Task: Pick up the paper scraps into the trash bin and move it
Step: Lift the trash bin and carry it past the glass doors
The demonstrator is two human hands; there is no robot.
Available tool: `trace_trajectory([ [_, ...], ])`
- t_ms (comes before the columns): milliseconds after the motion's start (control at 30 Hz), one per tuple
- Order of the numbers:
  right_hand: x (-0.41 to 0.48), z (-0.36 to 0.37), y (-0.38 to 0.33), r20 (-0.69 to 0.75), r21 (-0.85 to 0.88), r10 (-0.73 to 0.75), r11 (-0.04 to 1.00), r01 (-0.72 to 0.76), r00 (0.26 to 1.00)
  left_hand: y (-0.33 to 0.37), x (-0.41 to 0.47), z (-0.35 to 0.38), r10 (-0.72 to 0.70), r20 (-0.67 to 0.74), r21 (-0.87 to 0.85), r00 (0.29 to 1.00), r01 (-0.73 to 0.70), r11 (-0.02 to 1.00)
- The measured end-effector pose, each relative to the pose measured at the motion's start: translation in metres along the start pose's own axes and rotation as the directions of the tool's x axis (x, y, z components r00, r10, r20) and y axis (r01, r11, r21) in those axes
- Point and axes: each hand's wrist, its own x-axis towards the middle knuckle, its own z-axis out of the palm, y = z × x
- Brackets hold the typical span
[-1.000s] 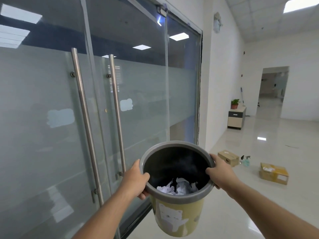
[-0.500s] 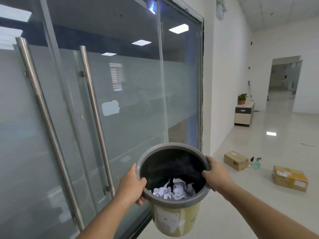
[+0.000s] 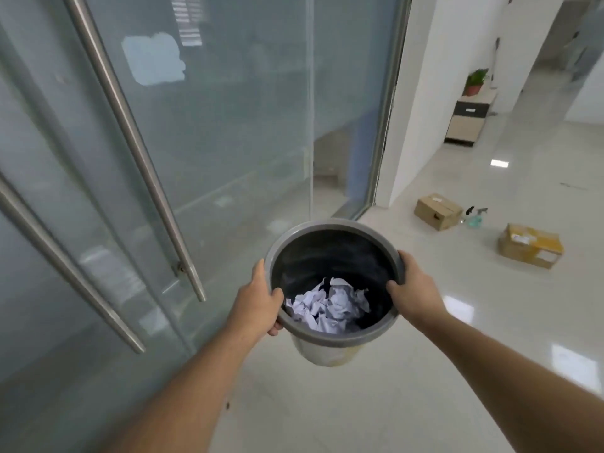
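Grey plastic is filling the middle of the view: the trash bin (image 3: 330, 346) is hanging in the air above the pale tiled floor (image 3: 376, 403), carried by both hands. The left hand (image 3: 258, 302) is clamping the left side of the rim, thumb hooking over the inside edge and fingers curling underneath. The right hand (image 3: 412, 289) is gripping the right side of the rim the same way, thumb lying inside and fingers wrapping the outside. Both bare forearms are reaching out from the bottom of the frame.

Down inside the bin, the paper scraps (image 3: 328, 305) are sitting crumpled in a white heap against the dark interior.

To the left, frosted glass doors (image 3: 228, 142) are standing close by, with 2 long metal handles (image 3: 130, 132) running diagonally across them. Over on the right, 2 cardboard boxes are lying on the floor well apart from the bin, the nearer box (image 3: 530, 245) and the farther box (image 3: 438, 211), with a spray bottle (image 3: 474, 217) just beside the farther one. Further back, a low cabinet (image 3: 469, 120) is sitting against the white wall with a potted plant (image 3: 475, 80) on top.
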Motion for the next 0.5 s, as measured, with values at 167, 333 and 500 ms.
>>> trace_trajectory([
  [167,-0.001,0.118,0.103,0.047,-0.086,0.091,0.992,-0.087,0.995,-0.124,0.027,0.095,-0.128,0.027,0.021,0.991,0.128,0.992],
  [333,-0.027,0.253,0.231,0.167,-0.112,0.194,0.978,-0.176,0.967,-0.278,0.027,0.203,-0.196,0.039,0.113,0.98,0.191,0.975],
  [500,-0.062,0.373,0.362,0.172,-0.123,0.261,0.962,-0.242,0.95,-0.421,0.017,0.313,-0.261,0.095,0.149,0.961,0.245,0.958],
])
